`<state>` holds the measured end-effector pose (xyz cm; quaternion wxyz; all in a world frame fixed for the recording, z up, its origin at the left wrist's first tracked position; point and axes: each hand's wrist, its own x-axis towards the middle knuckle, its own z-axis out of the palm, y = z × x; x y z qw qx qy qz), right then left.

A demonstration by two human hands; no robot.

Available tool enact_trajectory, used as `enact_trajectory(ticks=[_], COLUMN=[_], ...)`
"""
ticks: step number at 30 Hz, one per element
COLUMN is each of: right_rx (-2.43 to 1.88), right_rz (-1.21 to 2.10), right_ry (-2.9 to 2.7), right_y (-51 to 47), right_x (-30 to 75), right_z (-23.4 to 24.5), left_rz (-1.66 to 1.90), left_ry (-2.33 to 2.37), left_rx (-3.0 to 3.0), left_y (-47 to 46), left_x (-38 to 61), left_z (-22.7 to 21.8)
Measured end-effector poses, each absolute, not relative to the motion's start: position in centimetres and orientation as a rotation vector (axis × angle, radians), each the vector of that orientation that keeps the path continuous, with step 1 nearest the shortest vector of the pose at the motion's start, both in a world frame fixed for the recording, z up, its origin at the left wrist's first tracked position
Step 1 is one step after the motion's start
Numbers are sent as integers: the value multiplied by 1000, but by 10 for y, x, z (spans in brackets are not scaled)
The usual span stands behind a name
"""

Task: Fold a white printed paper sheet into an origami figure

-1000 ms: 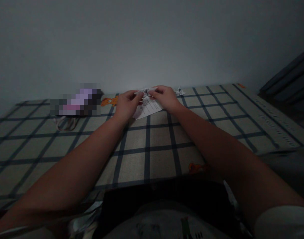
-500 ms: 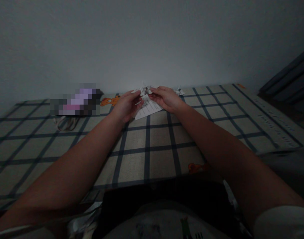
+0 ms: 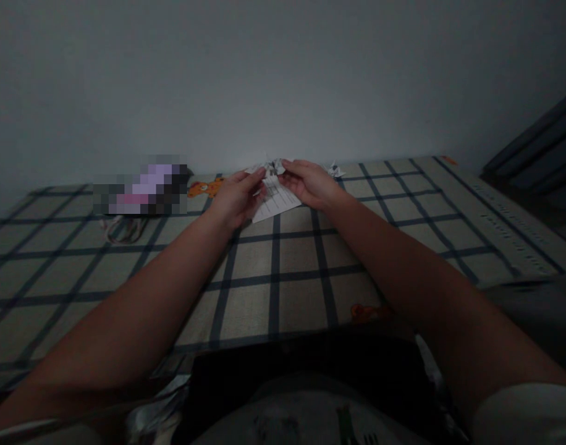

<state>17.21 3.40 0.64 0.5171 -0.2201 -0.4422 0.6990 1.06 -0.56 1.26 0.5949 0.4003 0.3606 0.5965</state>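
Observation:
Near the wall, my left hand (image 3: 236, 196) and my right hand (image 3: 309, 184) pinch a small piece of folded white paper (image 3: 274, 167) between them, one at each side. Dark marks show on the folded paper; its exact shape is too small and dim to make out. Beneath it lies a flat white sheet of paper (image 3: 277, 199) with dark lines of print, its front corner showing between my hands. Just beyond my right hand sits another pointed, folded paper piece (image 3: 335, 169), partly hidden by the hand.
A checked cloth (image 3: 295, 253) with blue lines and orange bear prints covers the table. To the left lies a blurred-out purple and pink item (image 3: 146, 188), with a looped pale cable (image 3: 122, 230) in front. A grey wall (image 3: 283, 80) stands behind; dark slats (image 3: 537, 142) rise at right.
My fingers have shifted slightly on the folded paper, and a little more of it shows between them. The sheet beneath and the other items stay where they were.

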Motion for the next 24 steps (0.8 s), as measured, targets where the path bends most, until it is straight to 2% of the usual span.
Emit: enact_trajectory(ticks=[24], right_rx=[-546], right_rz=[1515], right_ry=[-1177], right_y=[32], right_x=[175], right_z=[8], left_rz=[1280], left_ry=[695], left_rx=[737], left_y=[2], left_x=[5], left_z=[12])
